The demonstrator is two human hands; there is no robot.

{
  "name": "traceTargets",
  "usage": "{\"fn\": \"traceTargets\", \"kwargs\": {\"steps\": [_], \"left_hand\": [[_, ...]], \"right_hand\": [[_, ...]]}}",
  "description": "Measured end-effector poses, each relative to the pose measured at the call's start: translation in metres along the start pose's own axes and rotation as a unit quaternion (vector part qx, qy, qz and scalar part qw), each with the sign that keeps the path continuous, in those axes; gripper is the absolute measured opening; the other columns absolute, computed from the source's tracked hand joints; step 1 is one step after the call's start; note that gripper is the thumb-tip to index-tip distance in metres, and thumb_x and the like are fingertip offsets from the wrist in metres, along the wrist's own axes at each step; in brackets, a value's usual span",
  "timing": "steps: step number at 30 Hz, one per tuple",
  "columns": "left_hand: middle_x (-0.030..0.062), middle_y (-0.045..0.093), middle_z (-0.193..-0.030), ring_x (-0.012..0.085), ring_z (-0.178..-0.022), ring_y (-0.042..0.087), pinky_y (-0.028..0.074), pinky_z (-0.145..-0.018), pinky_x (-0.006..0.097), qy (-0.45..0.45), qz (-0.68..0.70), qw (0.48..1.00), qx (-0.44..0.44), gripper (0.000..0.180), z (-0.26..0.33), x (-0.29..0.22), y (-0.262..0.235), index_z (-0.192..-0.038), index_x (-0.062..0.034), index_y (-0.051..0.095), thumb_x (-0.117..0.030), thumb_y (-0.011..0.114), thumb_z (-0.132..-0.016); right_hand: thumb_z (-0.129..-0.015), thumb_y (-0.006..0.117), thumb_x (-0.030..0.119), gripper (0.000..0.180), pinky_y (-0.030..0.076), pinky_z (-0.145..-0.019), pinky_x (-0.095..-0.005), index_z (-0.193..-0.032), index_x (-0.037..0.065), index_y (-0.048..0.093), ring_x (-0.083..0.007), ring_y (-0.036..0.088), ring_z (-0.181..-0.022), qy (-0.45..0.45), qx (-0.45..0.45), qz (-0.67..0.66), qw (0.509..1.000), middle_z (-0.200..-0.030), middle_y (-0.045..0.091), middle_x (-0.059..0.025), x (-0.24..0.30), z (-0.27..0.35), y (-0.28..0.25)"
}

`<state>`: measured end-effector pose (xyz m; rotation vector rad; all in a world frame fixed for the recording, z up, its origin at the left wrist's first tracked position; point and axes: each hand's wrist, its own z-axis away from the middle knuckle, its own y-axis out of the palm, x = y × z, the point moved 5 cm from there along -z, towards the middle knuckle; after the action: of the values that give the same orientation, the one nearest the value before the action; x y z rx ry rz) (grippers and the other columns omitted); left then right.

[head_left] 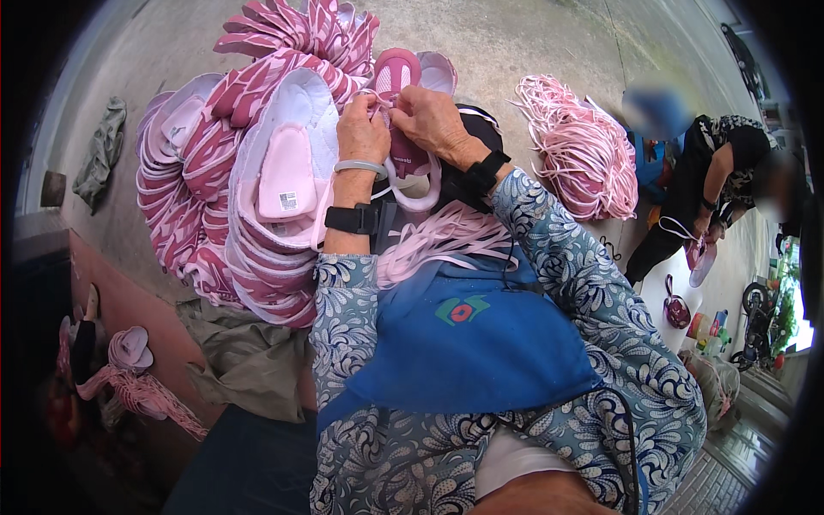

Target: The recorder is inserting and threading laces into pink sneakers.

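A pink and dark-rose shoe upper (397,70) is in front of me, its toe pointing away. Over its eyelet area, my left hand (362,130) is closed in a pinch on a pale pink shoelace (377,97). Close beside it, my right hand (436,124) pinches at the lacing too; its fingertips partly hide the lace. Below my hands, the upper's collar opening shows. A bunch of loose pink laces (446,243) lies across my lap, above my blue apron (472,343).
Nested pink shoe uppers (283,172) are stacked at left, curving away to the far side. A heap of uppers with long laces (588,154) sits at right. Beyond it, a person in black (687,202) handles an upper. Olive cloth (253,356) lies at lower left.
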<state>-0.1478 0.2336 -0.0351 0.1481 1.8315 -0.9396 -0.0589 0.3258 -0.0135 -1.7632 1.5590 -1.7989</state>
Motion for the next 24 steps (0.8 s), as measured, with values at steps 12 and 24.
{"fn": "traceTargets", "kwargs": {"steps": [12,24], "left_hand": [[0.0163,0.062,-0.093,0.0313,-0.089,0.061,0.047,-0.08,0.036,-0.046,0.023,0.999,0.018,0.022,-0.009,-0.003,-0.003,-0.096,-0.0031,0.055,-0.001,0.059,-0.075],[0.0155,0.061,-0.097,0.032,-0.091,0.06,0.048,-0.08,0.036,-0.061,0.033,0.998,0.01,0.019,0.003,-0.003,-0.004,-0.094,-0.0047,0.054,-0.001,0.059,-0.076]], "right_hand": [[-0.078,0.057,0.028,0.027,0.049,-0.062,-0.0434,-0.074,0.002,0.063,-0.0358,0.062,-0.065,0.019,-0.018,0.015,1.0,-0.069,0.062,-0.0201,-0.005,-0.016,-0.004],[-0.08,0.061,0.025,0.021,0.05,-0.062,-0.0373,-0.085,0.005,0.062,-0.0298,0.062,-0.072,-0.077,-0.034,0.139,0.987,-0.081,0.063,-0.0117,0.019,0.007,0.006]]}}
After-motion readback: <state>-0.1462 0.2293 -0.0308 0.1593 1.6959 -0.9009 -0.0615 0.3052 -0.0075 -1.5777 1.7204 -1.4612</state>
